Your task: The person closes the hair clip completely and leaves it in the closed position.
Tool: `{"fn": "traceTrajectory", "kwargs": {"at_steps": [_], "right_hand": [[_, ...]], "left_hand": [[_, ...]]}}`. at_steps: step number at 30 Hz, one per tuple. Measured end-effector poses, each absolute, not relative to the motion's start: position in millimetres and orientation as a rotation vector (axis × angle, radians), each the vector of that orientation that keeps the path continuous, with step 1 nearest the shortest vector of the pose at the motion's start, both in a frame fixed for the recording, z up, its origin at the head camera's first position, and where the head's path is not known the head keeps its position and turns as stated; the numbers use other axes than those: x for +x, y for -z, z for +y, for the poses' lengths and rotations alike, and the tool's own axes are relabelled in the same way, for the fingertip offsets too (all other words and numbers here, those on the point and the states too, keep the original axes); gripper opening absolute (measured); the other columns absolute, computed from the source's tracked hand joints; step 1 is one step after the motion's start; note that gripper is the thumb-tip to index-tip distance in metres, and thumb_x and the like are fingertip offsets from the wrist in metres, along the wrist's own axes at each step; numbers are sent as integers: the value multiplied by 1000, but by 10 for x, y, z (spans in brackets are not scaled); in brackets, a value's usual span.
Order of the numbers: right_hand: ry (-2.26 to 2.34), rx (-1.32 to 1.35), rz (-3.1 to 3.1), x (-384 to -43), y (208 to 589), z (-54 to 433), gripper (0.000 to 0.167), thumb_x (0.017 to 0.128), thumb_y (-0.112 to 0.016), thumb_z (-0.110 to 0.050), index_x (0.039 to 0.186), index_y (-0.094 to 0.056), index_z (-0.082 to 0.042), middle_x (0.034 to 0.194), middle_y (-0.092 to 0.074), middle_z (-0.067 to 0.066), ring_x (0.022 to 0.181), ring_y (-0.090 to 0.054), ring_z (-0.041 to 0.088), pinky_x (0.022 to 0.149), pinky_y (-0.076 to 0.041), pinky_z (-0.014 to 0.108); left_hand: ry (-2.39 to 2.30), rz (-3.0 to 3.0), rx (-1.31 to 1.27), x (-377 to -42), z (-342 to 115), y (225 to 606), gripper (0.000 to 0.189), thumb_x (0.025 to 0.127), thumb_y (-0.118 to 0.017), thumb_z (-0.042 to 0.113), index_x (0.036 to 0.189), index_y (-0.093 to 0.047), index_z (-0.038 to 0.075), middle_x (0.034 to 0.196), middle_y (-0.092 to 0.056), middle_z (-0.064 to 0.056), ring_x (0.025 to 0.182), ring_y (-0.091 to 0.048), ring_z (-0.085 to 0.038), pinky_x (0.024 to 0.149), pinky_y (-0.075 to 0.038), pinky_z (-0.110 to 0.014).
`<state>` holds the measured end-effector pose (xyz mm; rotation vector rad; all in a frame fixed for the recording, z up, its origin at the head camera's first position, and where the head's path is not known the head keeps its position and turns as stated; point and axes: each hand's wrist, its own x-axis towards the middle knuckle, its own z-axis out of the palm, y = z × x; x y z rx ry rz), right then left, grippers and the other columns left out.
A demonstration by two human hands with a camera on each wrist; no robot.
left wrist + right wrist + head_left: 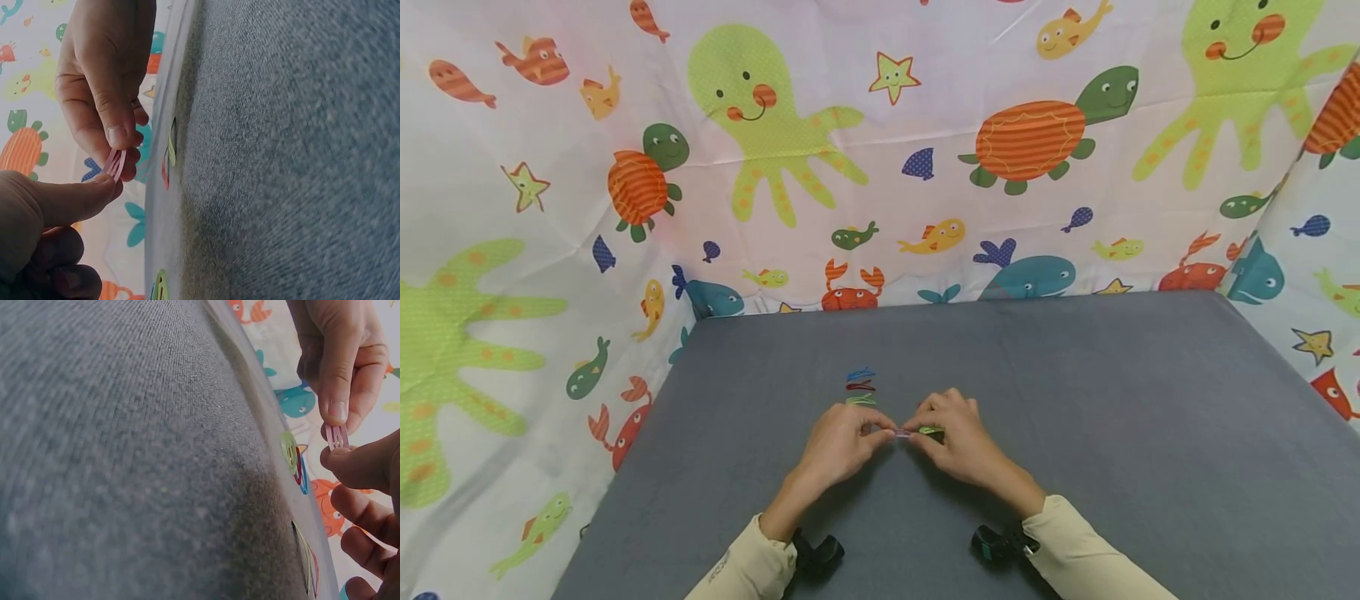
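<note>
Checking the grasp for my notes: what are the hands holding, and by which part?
A pink paper clip, pinched at opposite ends between thumb and forefinger of the left hand and the right hand, each grip at its tip.

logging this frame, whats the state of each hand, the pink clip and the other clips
left hand: pinching the pink clip
right hand: pinching the same clip
pink clip: held off the table between both hands
loose clips: lying on the grey table, untouched
</note>
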<state>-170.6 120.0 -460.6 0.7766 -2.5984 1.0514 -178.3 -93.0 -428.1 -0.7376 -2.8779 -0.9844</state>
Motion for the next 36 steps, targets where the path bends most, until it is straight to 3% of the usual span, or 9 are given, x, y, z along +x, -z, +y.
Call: {"fn": "traceTrajectory", "kwargs": {"at_steps": [13, 36], "right_hand": [[-1161, 788, -2602, -1648, 4614, 1263, 14, 84, -81, -11, 92, -82, -23, 81, -52, -12, 78, -33, 3, 78, -18, 36], [-1250, 765, -2647, -1652, 4611, 1311, 15, 86, -79, -10, 92, -82, -23, 77, -50, -16, 78, -37, 7, 80, -16, 40]], "left_hand": [[1182, -2942, -801, -1813, -929, 4305, 7, 92, -76, 21, 93, -83, 20, 52, -45, 9, 44, -33, -3, 43, -29, -22], [1399, -2950, -778, -1842, -913, 4410, 10, 94, -73, 18, 95, -83, 18, 49, -42, 9, 41, -29, 0, 42, -25, -20]]}}
